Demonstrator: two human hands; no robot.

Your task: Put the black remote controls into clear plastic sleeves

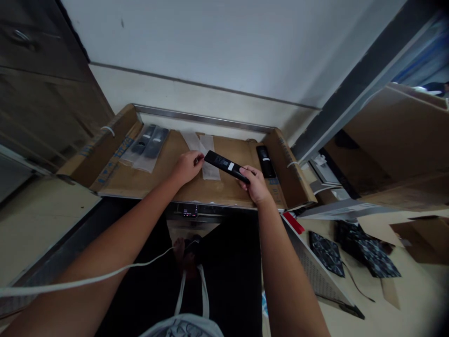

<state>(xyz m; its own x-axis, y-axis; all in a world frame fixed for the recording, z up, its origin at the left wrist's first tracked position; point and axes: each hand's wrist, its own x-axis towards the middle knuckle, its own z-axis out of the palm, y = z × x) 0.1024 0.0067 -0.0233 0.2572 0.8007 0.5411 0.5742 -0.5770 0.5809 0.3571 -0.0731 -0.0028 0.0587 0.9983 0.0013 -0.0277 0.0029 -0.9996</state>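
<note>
My right hand (255, 184) grips the near right end of a black remote control (224, 164), tilted above the cardboard, with a white label on its upward side. My left hand (189, 167) is by its far end, thumb and fingers pinched together; what lies between them, if anything, I cannot make out. Beneath the remote, two flat, clear plastic sleeves (211, 174) lie on the cardboard, partly covered. Two sleeved remotes (156, 142) lie side by side at the left. A bare black remote (265, 161) with a white label rests at the right.
A cardboard-lined tray (175, 189) with raised side flaps (286, 168) bears the remotes. A small lit display (190, 210) is under its front edge. A white cord (105, 277) crosses my left forearm. Patterned dark items (326, 252) lie on the floor at right, below a large cardboard box (400, 145).
</note>
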